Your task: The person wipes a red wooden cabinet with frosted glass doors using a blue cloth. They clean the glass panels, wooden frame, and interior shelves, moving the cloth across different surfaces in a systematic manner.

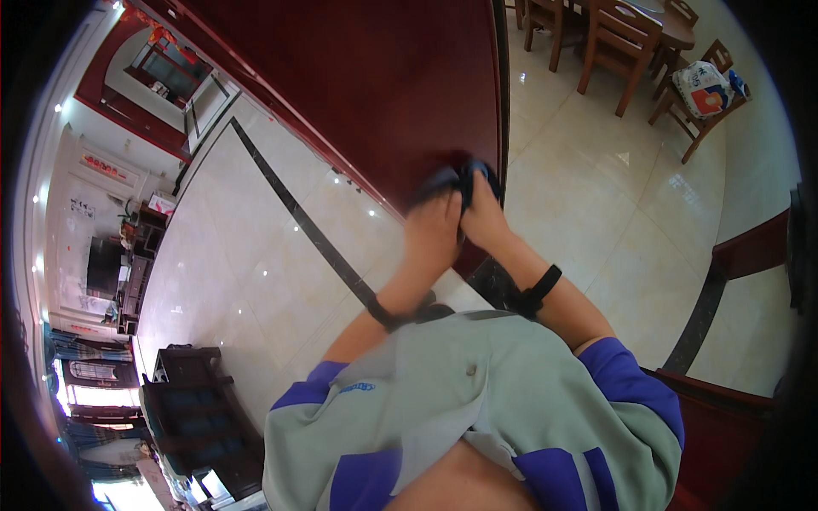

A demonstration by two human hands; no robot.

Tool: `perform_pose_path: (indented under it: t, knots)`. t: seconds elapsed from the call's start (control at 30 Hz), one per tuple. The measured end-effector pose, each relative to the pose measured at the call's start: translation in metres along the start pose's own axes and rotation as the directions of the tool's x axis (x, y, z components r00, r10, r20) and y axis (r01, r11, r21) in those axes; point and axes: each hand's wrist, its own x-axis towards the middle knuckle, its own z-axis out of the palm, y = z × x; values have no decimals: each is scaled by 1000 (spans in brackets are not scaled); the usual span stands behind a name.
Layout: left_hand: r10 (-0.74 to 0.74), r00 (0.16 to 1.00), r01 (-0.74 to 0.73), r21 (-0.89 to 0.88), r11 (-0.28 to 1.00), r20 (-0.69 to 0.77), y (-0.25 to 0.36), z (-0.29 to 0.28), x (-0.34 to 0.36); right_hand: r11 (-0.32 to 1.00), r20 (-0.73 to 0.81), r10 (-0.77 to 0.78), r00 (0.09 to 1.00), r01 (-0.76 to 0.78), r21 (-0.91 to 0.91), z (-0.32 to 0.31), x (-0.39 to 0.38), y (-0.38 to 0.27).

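Nearest to me is my grey-green shirt (511, 366) with purple sleeves, and beyond it my two forearms reach forward, with a black band (542, 290) on the right wrist. At their ends, near the middle of the scene, my left hand (433, 223) and my right hand (486, 218) stand close together, side by side. Both grips seem mostly closed, with fingers bent over a dark item (437, 185), black and bluish; it is blurred, so I cannot tell its kind, nor whether it is one piece or two. It lies in my hands, in front of the large dark red door panel (400, 85), but whether it touches this panel I cannot say. I judge that the step in hand is handling this item with both hands, and the next move calls for a firm hold and steady wrists. Under all this spreads the pale tiled floor (630, 170). At the left is a dark wooden seat (200, 409); farther on the left, a black screen (105, 266). At the far right, a wooden chair (622, 43) stands beside a brown tabletop (678, 34), and another chair carries a white bag (705, 88).
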Motion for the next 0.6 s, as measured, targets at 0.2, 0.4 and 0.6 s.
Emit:
perform_pose_path:
  t: [0.2, 0.4, 0.6]
  knots:
    - [-4, 879, 65, 113, 991, -477, -22, -91, 59, 737, -185, -667, 721, 675, -27, -73, 13, -118]
    - [155, 722, -73, 149, 986, -674, -48, -75, 63, 571, -227, -808, 544, 818, -74, -65, 24, -144]
    - [178, 888, -165, 66, 984, -425, -57, -2, -6, 770, -229, -632, 740, 634, -74, -4, 7, -59]
